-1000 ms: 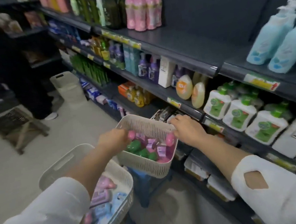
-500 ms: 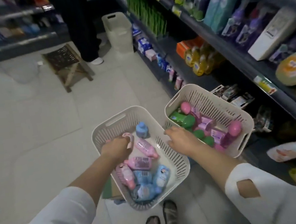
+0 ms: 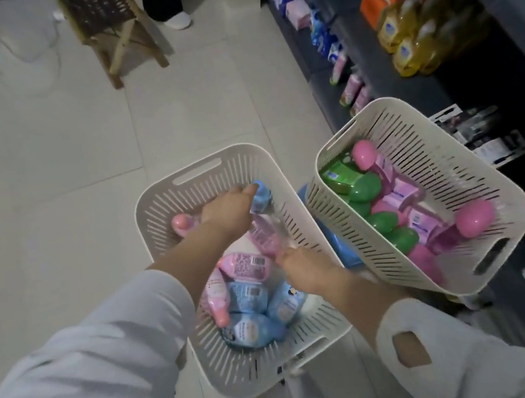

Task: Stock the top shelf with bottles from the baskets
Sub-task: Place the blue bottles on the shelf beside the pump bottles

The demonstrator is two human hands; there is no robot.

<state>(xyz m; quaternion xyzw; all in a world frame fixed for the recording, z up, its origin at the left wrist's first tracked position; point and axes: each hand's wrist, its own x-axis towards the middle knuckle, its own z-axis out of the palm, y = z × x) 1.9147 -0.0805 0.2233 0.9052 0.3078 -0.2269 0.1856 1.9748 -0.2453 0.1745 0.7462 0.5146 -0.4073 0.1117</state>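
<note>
Inside the near cream slotted plastic basket (image 3: 169, 211), the left hand (image 3: 226, 210) curls around a blue-capped bottle (image 3: 261, 195), likely to lift it shelfward. The right hand (image 3: 310, 271) touches a translucent pink bottle (image 3: 268, 239) there, grip unclear.

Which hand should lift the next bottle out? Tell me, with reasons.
Left, probably. The left hand curls its fingers on the blue bottle in the basket; the right hand only lies beside a pink bottle.

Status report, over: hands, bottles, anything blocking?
Left hand grips blue bottle in left basket. Right hand at pink bottle, grip unclear. Top shelf out of view; nothing blocking.
</note>
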